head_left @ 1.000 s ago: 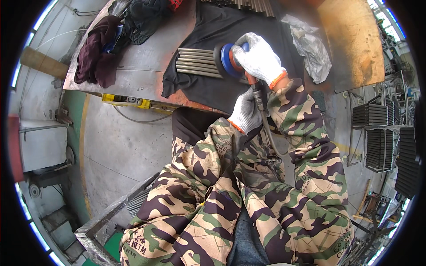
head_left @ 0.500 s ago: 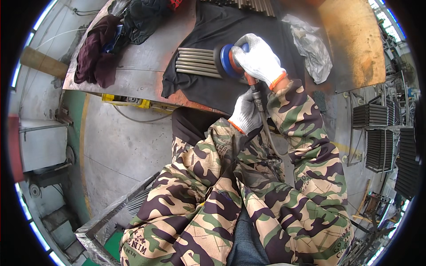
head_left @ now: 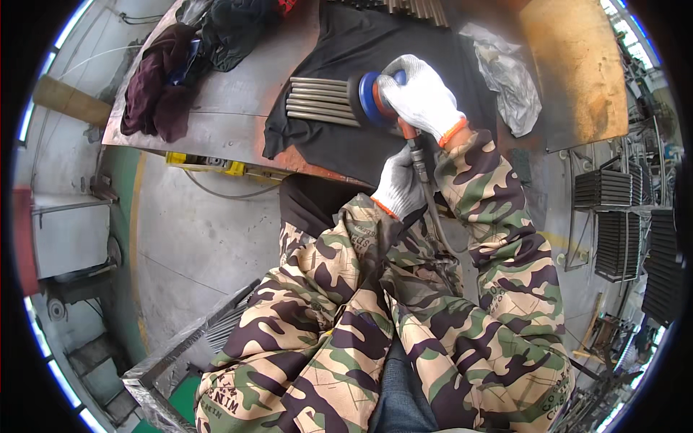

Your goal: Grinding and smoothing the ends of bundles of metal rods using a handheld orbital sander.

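My right hand (head_left: pixel 422 97), in a white knit glove with an orange cuff, is wrapped over the top of a round air sander (head_left: pixel 370 99) with a blue body and dark pad. The pad rests at the right end of a row of several metal tubes (head_left: pixel 317 101) lying side by side on a black cloth (head_left: pixel 339 47). Below it, my gloved left hand (head_left: pixel 399 186) is closed at the air hose (head_left: pixel 427 189), just under the sander's red handle. Some of its fingers are hidden. The tubes' right ends are covered by the sander.
The metal workbench (head_left: pixel 231 97) carries dark crumpled clothes (head_left: pixel 162 86) on the left and clear plastic wrap (head_left: pixel 505 79) on the right. More tubes (head_left: pixel 415 9) lie at the far edge. Stacked dark bars (head_left: pixel 617 242) stand at right; a metal frame (head_left: pixel 170 364) is at lower left.
Hardly anything differs. Both hands keep their places, and the sander stays over the tubes' right ends.
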A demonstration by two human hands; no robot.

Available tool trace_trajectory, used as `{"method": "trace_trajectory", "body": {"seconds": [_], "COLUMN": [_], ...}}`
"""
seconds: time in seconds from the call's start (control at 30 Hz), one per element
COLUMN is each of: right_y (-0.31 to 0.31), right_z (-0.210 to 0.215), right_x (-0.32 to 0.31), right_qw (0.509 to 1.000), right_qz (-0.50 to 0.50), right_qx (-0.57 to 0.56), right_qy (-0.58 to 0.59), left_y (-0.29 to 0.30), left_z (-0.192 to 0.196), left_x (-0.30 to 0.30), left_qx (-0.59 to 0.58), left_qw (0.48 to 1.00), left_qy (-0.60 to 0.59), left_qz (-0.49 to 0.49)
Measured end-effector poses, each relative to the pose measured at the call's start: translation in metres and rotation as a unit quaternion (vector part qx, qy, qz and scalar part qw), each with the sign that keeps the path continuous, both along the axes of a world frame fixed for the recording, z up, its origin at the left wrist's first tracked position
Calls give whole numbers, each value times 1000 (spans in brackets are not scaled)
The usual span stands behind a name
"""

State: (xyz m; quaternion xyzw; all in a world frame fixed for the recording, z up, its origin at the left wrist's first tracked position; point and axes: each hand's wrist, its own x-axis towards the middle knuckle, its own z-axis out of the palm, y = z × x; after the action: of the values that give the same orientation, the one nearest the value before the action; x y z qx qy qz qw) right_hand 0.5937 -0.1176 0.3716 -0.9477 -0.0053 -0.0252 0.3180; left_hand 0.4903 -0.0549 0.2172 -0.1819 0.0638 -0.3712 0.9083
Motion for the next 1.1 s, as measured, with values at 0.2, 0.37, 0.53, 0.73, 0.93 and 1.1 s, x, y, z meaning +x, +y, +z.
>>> {"method": "trace_trajectory", "body": {"seconds": [0.2,0.37,0.53,0.73,0.93,1.1], "right_y": [-11,1,-4,10,-6,-6], "right_z": [4,2,7,-3,3,6], "right_x": [-3,-1,-2,0,-2,-2], "right_qw": [1000,1000,1000,1000,1000,1000], "right_qz": [-17,-1,-18,18,-4,-1], "right_qx": [-6,5,15,21,8,18], "right_qy": [-13,2,17,1,-21,-10], "left_y": [-4,3,-2,13,-1,-2], "left_z": [19,-6,3,-3,6,5], "left_x": [3,3,1,0,-1,0], "left_qx": [16,1,4,42,-1,16], "left_qw": [999,1000,1000,999,1000,1000], "left_qy": [4,-11,-6,-5,1,-3], "left_qz": [-32,-20,-14,-2,-8,-9]}}
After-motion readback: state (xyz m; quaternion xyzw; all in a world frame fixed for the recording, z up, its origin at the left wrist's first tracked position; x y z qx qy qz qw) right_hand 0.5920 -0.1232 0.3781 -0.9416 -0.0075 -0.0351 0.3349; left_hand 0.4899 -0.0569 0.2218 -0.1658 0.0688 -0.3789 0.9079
